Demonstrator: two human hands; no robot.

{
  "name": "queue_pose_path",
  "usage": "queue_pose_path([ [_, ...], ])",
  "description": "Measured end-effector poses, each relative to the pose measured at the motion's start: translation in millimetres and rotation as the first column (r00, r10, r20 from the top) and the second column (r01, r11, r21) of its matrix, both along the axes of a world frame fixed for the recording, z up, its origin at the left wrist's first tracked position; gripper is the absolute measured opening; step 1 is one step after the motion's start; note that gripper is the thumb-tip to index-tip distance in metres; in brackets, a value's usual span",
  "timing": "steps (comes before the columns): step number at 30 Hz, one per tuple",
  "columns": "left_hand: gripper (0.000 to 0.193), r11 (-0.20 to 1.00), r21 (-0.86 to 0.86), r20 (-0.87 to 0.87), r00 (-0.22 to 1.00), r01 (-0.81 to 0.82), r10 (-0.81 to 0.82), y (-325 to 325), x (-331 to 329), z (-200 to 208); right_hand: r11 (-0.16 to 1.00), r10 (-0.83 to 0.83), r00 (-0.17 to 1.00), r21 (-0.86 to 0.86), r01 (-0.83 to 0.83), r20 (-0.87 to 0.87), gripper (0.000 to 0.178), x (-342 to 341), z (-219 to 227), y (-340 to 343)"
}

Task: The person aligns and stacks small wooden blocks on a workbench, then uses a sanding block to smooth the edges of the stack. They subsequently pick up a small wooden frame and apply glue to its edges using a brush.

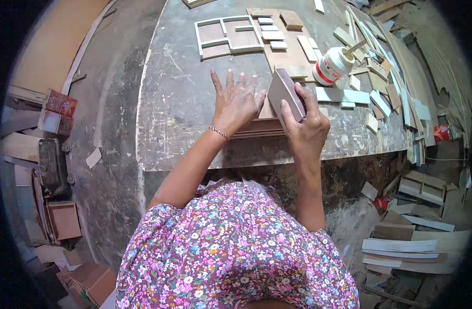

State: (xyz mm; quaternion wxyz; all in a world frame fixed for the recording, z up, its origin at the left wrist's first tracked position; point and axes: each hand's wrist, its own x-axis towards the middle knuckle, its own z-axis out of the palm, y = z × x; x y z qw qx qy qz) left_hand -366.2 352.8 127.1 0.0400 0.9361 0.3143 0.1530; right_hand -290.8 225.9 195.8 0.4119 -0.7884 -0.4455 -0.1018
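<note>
My right hand grips a flat rectangular block, greyish on its broad face and dark purple-brown along its edge. The block stands tilted on its side, its lower end near a stack of thin brown wooden panels at the table's near edge. My left hand has its fingers spread above the table, just left of the block, and holds nothing. Its thumb side is close to the block; whether they touch I cannot tell. Part of the panel stack is hidden under both hands.
Beyond my hands lies a pale divided wooden frame. A brown board carries several small wooden strips. A white glue bottle with a stick in it leans at the right. Wood offcuts crowd the worn table's right side.
</note>
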Motion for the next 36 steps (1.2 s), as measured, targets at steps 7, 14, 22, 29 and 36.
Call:
queue_pose_path([
  [7, 0.052, 0.999, -0.042, -0.008, 1.000, -0.006, 0.006, 0.1, -0.9, -0.4, 1.000, -0.013, 1.000, 0.005, 0.013, -0.010, 0.032, -3.9, -1.1, -7.3],
  [14, 0.051, 0.998, -0.053, -0.101, 0.995, -0.019, 0.014, 0.5, 0.0, 5.7, 1.000, 0.005, 1.000, -0.003, -0.005, -0.003, 0.031, -14.0, 4.8, -27.1],
  [22, 0.050, 1.000, -0.008, 0.037, 0.999, 0.015, -0.014, 1.4, -1.6, -2.4, 0.999, 0.022, 0.996, -0.041, -0.026, -0.086, 0.032, -20.3, 4.0, -22.7],
  [29, 0.048, 0.998, -0.044, 0.059, 0.998, 0.039, -0.036, 5.8, -3.0, -1.6, 0.999, 0.030, 0.999, -0.013, -0.030, 0.018, 0.033, -8.2, -5.3, -2.7],
  [36, 0.049, 0.991, -0.051, -0.130, 0.985, -0.122, 0.115, 16.6, -19.5, 3.7, 1.000, 0.024, 0.999, 0.014, -0.024, 0.030, 0.032, -16.3, 0.3, 2.3],
])
